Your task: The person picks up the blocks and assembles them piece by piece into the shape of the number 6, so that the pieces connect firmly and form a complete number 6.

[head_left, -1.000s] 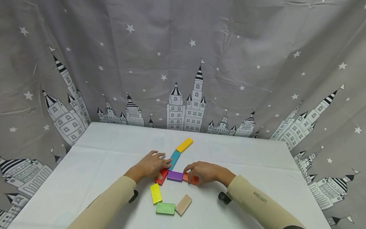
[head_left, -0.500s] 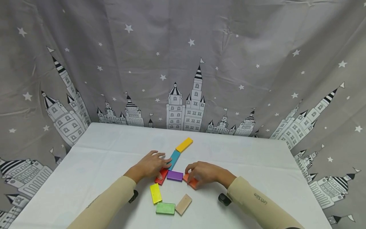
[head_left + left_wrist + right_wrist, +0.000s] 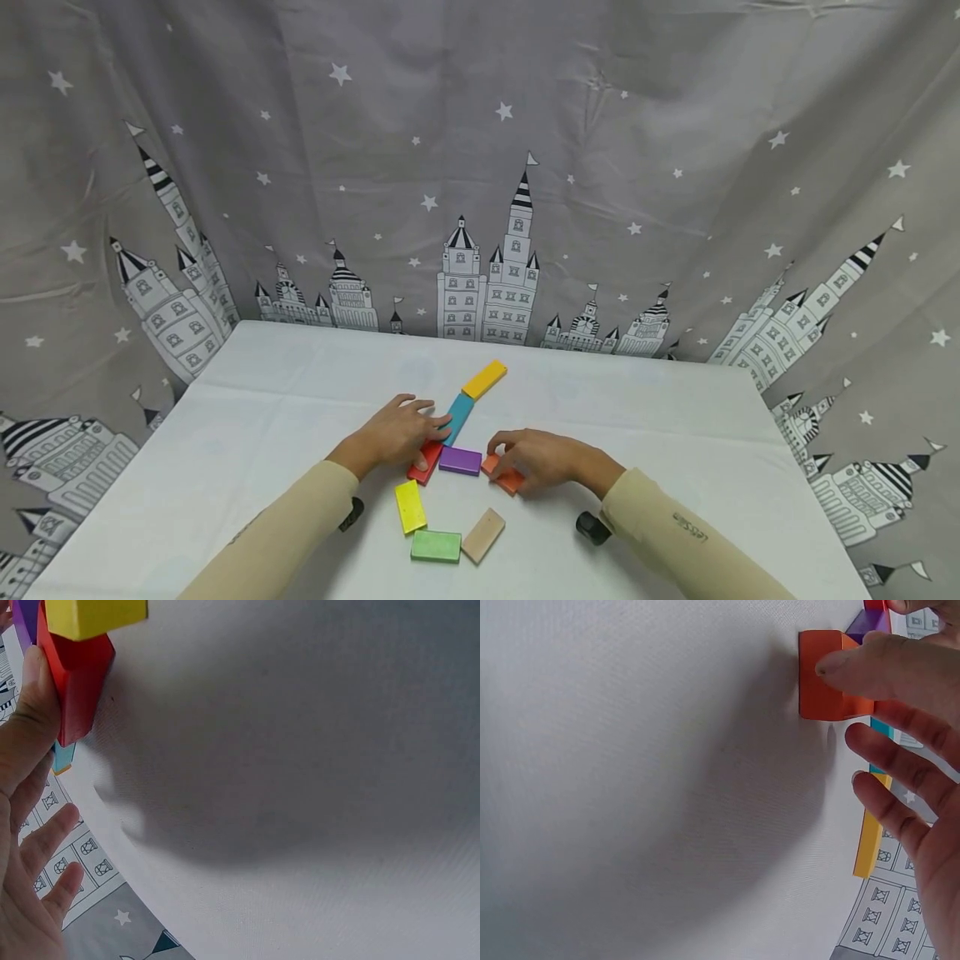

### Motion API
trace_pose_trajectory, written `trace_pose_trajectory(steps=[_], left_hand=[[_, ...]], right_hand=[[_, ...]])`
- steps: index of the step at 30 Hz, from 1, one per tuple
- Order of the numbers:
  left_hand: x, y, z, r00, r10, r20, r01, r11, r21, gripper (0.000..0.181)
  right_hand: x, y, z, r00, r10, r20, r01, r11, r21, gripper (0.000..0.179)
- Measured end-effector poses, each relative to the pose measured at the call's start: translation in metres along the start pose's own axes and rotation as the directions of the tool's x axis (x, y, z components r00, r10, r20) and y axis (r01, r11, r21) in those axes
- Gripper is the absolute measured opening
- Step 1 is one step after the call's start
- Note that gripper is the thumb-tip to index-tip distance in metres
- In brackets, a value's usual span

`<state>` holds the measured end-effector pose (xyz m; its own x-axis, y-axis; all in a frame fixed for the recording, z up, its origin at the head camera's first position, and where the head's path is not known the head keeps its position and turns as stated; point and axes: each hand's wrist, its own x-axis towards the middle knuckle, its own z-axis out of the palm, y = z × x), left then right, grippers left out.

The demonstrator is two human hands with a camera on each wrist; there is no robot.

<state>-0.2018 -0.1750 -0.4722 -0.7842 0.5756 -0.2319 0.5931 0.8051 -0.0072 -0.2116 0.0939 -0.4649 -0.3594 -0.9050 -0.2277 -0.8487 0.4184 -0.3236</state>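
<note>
My left hand [image 3: 393, 433] holds a red block [image 3: 84, 690] between thumb and fingers, its other fingers spread above the table. At the red block's far end a blue block [image 3: 460, 412] runs up to an amber block [image 3: 486, 380]. A purple block [image 3: 461, 461] extends rightward from beside the red one. To its right, my right hand [image 3: 543, 458] pinches an orange block [image 3: 819, 697], thumb on the near side. The orange block lies angled, its left end close to the purple one; part of it is hidden under the fingers.
Nearer on the white table [image 3: 660, 425] lie a yellow block [image 3: 410, 507], a green block [image 3: 437, 547] and a bare wood block [image 3: 483, 536], set corner to corner in a curve. A grey curtain [image 3: 390, 167] printed with castles hangs behind the table.
The right hand has turned the orange block, swinging its right end toward the person, and has shifted slightly right. The left hand and the other blocks look unmoved.
</note>
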Motion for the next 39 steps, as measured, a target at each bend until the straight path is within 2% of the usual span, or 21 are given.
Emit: trace_pose_trajectory(steps=[7, 19, 26, 32, 39], left_hand=[[0.000, 0.000, 0.000, 1.000, -0.005, 0.008, 0.005, 1.000, 0.001, 0.061], [0.001, 0.000, -0.001, 1.000, -0.001, 0.005, 0.001, 1.000, -0.002, 0.061], [0.001, 0.000, -0.003, 1.000, -0.012, 0.028, 0.012, 1.000, -0.021, 0.062], [0.001, -0.001, -0.003, 1.000, -0.007, 0.021, 0.007, 1.000, -0.028, 0.063], [0.003, 0.001, 0.000, 1.000, -0.012, 0.019, 0.012, 0.999, -0.031, 0.062]], right_hand=[[0.000, -0.003, 0.003, 0.999, 0.045, -0.029, -0.043, 0.997, 0.064, 0.036], [-0.001, -0.005, 0.010, 0.994, 0.050, -0.095, -0.048, 0.999, 0.021, 0.041], [-0.001, -0.008, 0.018, 0.984, 0.101, -0.145, -0.089, 0.992, 0.089, 0.041], [-0.001, -0.009, 0.022, 0.973, 0.144, -0.181, -0.124, 0.985, 0.119, 0.042], [-0.002, -0.012, 0.025, 0.963, 0.196, -0.183, -0.169, 0.974, 0.152, 0.042]])
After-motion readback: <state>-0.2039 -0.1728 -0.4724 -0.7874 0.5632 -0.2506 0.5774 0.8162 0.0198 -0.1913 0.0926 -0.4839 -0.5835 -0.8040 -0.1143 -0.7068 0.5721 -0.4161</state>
